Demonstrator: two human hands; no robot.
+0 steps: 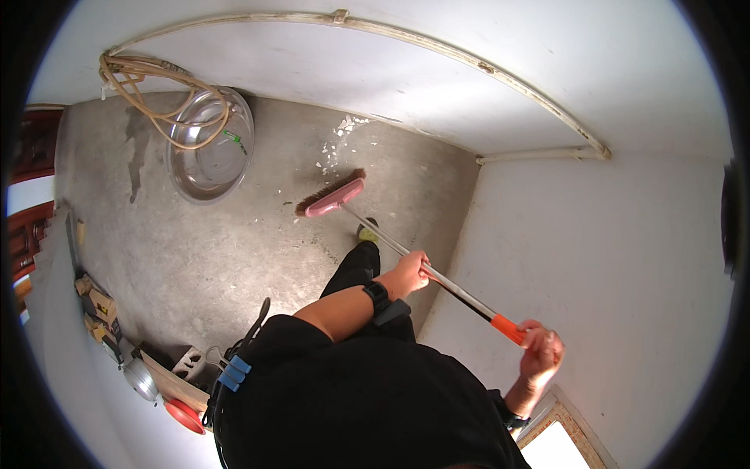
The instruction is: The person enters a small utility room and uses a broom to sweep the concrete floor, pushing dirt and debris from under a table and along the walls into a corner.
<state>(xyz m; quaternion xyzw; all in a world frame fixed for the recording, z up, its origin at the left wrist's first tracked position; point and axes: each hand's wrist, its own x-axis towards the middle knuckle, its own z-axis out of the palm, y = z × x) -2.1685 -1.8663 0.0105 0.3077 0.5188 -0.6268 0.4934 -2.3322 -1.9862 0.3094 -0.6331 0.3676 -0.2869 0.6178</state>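
Note:
My left hand (410, 274) is wrapped around the middle of a metal broom handle (469, 299). My right hand (540, 353), slightly blurred, closes on the orange grip (507, 329) at its upper end. The pole slants down to a pink broom head (335, 198) with dark brown bristles, which is at the concrete floor (222, 258) in front of my shoe (368, 231). Beyond the bristles lie scattered white flakes (345, 126), densest near the far wall, and a few small bits of debris lie left of the broom head.
A round basin (249, 146) with a green item (232, 138) inside stands at the far left, beneath a looped tan hose (176, 143). A pipe (410, 38) runs along the walls. Cardboard (102, 305), a concrete block (188, 363), a metal pot lid (140, 378) and a red basin (184, 415) line the left.

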